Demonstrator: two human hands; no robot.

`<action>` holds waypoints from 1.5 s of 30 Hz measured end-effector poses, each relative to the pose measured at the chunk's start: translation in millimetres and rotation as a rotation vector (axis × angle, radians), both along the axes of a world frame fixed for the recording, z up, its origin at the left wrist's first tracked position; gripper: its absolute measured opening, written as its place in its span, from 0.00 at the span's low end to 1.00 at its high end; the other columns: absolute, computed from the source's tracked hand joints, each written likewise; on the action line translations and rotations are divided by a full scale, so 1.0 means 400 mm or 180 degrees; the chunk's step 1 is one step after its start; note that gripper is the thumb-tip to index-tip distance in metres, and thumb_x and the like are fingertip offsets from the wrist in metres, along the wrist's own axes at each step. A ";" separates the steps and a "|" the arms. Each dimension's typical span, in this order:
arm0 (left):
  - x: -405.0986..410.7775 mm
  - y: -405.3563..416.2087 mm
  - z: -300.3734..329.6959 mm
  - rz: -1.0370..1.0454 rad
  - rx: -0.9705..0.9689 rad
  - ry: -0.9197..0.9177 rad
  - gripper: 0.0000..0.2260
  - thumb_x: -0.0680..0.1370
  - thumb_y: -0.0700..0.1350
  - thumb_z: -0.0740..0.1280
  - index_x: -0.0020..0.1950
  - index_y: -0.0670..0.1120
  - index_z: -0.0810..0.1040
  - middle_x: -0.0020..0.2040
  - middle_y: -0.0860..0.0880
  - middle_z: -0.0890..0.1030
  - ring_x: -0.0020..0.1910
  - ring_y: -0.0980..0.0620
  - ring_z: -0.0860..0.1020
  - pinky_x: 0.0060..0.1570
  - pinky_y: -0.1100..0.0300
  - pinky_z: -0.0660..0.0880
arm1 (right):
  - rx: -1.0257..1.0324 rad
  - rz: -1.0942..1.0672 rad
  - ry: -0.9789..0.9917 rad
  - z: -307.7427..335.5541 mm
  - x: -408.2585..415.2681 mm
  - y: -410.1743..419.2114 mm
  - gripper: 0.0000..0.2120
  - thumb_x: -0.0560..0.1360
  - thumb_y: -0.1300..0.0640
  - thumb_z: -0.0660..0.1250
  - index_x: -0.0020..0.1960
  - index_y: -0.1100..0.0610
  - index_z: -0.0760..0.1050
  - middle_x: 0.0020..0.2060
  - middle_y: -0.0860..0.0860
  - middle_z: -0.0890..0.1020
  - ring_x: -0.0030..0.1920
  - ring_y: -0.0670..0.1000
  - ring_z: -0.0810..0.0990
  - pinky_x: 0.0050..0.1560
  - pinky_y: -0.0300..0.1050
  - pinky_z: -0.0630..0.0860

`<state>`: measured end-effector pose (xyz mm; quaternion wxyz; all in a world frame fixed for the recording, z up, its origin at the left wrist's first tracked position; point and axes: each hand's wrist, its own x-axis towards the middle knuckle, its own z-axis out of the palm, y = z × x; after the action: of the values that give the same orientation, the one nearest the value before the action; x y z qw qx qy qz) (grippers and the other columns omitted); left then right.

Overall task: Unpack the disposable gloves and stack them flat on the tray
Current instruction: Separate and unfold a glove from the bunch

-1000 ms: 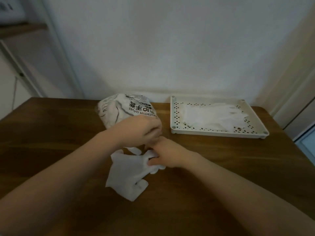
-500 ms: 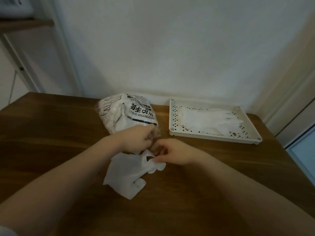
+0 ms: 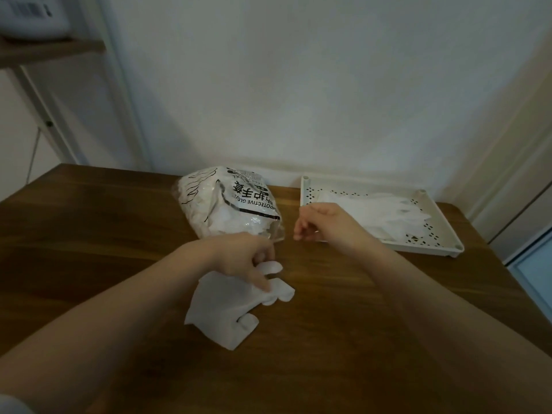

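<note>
Thin white plastic is lying under my left hand (image 3: 239, 255): one loose glove (image 3: 230, 306) is resting flat on the table (image 3: 89, 249), and my left fingers (image 3: 261, 280) are reaching down onto its finger end, one fingertip pressing on it. Whether the others are pinching the film, I cannot tell. My right hand (image 3: 325, 224) is hovering just beyond and to the right of those fingers, its fingers loosely curled and holding nothing. The bag of gloves (image 3: 227, 201) is sitting just beyond my left fingers, its open mouth facing me. The tray (image 3: 448, 231) is lying under and past my right hand, with a few gloves (image 3: 379, 210) already spread flat in it.

I am judging the step in hand to be smoothing or picking up this one glove, before it goes onto the stack. Next I should be gripping it gently at two points so it is staying flat, then carrying it rightward onto the tray, aligned with the gloves there.
</note>
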<state>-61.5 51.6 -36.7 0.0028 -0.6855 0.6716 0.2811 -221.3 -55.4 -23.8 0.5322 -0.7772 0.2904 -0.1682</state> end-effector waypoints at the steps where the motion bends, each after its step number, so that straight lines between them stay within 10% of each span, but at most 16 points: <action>1: -0.006 -0.001 -0.010 -0.0161 0.0020 -0.0295 0.19 0.72 0.55 0.70 0.59 0.49 0.73 0.47 0.55 0.74 0.44 0.56 0.73 0.42 0.65 0.70 | -0.0010 -0.0080 0.0013 -0.003 -0.004 -0.007 0.17 0.81 0.56 0.57 0.35 0.56 0.73 0.34 0.50 0.81 0.38 0.49 0.80 0.49 0.46 0.76; 5: -0.008 -0.004 -0.021 -0.0332 -0.0249 -0.0212 0.04 0.76 0.48 0.67 0.43 0.48 0.76 0.38 0.53 0.74 0.38 0.56 0.72 0.39 0.62 0.67 | -0.0114 0.0056 0.0232 -0.026 -0.020 0.002 0.11 0.80 0.56 0.58 0.41 0.55 0.75 0.38 0.49 0.81 0.41 0.48 0.80 0.49 0.44 0.76; 9: -0.028 -0.007 0.041 0.0482 -0.1083 0.1343 0.06 0.76 0.45 0.67 0.40 0.48 0.76 0.33 0.51 0.73 0.30 0.57 0.70 0.34 0.63 0.67 | 0.0457 0.0226 -0.0011 -0.030 -0.025 0.013 0.11 0.79 0.47 0.59 0.52 0.52 0.76 0.49 0.49 0.82 0.53 0.51 0.80 0.60 0.47 0.74; 16: -0.071 -0.020 0.112 0.1470 -0.1611 0.2702 0.10 0.80 0.44 0.60 0.46 0.46 0.80 0.38 0.47 0.77 0.40 0.48 0.74 0.42 0.55 0.72 | 0.0767 0.0741 0.0072 0.005 -0.041 0.015 0.14 0.70 0.54 0.72 0.54 0.58 0.78 0.46 0.54 0.84 0.48 0.53 0.82 0.53 0.50 0.77; 21: -0.092 -0.035 0.104 0.2136 -0.1287 0.3985 0.13 0.81 0.51 0.57 0.55 0.44 0.76 0.52 0.40 0.79 0.50 0.41 0.77 0.56 0.46 0.74 | 0.1418 0.0387 -0.0730 0.028 -0.043 0.016 0.07 0.75 0.59 0.63 0.52 0.57 0.76 0.39 0.49 0.84 0.38 0.47 0.82 0.40 0.43 0.80; 29: -0.081 -0.019 0.087 0.1014 -0.0197 0.3552 0.13 0.67 0.47 0.68 0.48 0.43 0.76 0.41 0.50 0.82 0.42 0.54 0.80 0.44 0.64 0.77 | 0.1751 -0.0173 -0.1627 0.051 -0.059 -0.017 0.15 0.76 0.64 0.60 0.62 0.63 0.72 0.47 0.52 0.84 0.44 0.50 0.82 0.44 0.46 0.80; 34: -0.103 -0.039 0.063 0.1265 -0.0594 0.3254 0.09 0.72 0.43 0.69 0.51 0.43 0.77 0.47 0.47 0.79 0.47 0.53 0.77 0.53 0.57 0.75 | 0.2094 -0.0207 -0.2070 0.059 -0.091 -0.024 0.09 0.75 0.62 0.61 0.55 0.59 0.71 0.39 0.51 0.84 0.43 0.50 0.83 0.43 0.48 0.82; 40: -0.132 -0.072 0.060 0.1232 -0.0536 0.2924 0.17 0.75 0.46 0.68 0.63 0.49 0.73 0.58 0.50 0.77 0.58 0.52 0.75 0.61 0.54 0.72 | 0.2843 0.0043 -0.2460 0.051 -0.117 -0.024 0.37 0.50 0.61 0.83 0.57 0.57 0.75 0.38 0.55 0.83 0.39 0.52 0.84 0.39 0.48 0.80; 45: -0.131 -0.085 0.074 0.1755 -0.0699 0.4124 0.09 0.76 0.40 0.65 0.55 0.40 0.77 0.53 0.45 0.81 0.55 0.48 0.79 0.60 0.52 0.74 | 0.2815 -0.0040 -0.2697 0.068 -0.144 -0.029 0.15 0.62 0.64 0.75 0.48 0.58 0.82 0.40 0.55 0.84 0.41 0.53 0.84 0.42 0.52 0.82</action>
<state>-113.9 17.8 -6.9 -0.5372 -0.5219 0.3648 0.5532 -279.0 -67.1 3.3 0.8726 -0.3465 0.1004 -0.3293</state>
